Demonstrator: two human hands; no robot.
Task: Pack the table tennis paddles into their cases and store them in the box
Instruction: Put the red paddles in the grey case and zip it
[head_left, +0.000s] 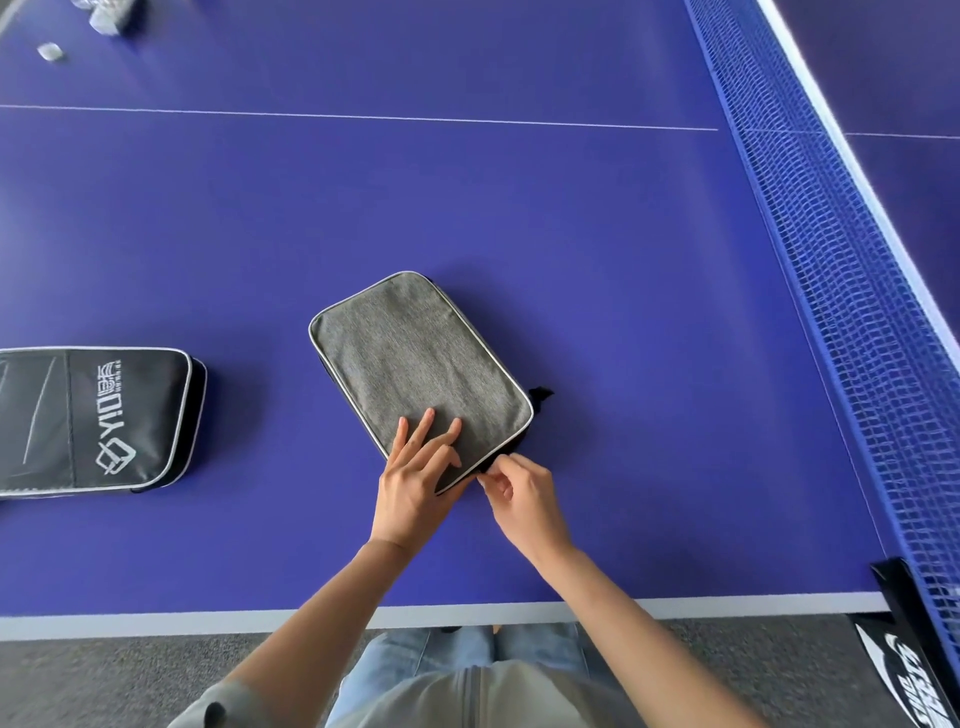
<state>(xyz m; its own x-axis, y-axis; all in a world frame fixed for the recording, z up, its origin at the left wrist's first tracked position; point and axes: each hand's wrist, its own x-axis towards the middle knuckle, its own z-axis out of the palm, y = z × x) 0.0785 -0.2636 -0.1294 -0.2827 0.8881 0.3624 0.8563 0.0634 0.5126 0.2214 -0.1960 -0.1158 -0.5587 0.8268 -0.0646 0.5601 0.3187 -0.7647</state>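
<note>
On the blue table tennis table (467, 208), with the net (831, 260) running down our right side, we had two cases out and no box anywhere in view. The grey fabric case (415, 358) lay flat in the middle, near our edge, well apart from the black printed case (98, 421) over on the left. Our left hand (415, 483) pressed down on the grey case's near corner, fingers straight and spread. Our right hand (524, 499) pinched something small and dark at that same corner, most likely the zipper pull, though we couldn't quite tell. The case looked soft-sided and light, the sort that slides and buckles under a tug, so pinning it flat made sense. For lifting, we reckoned the piped rim or the black loop (540, 396) offered the surest hold.
</note>
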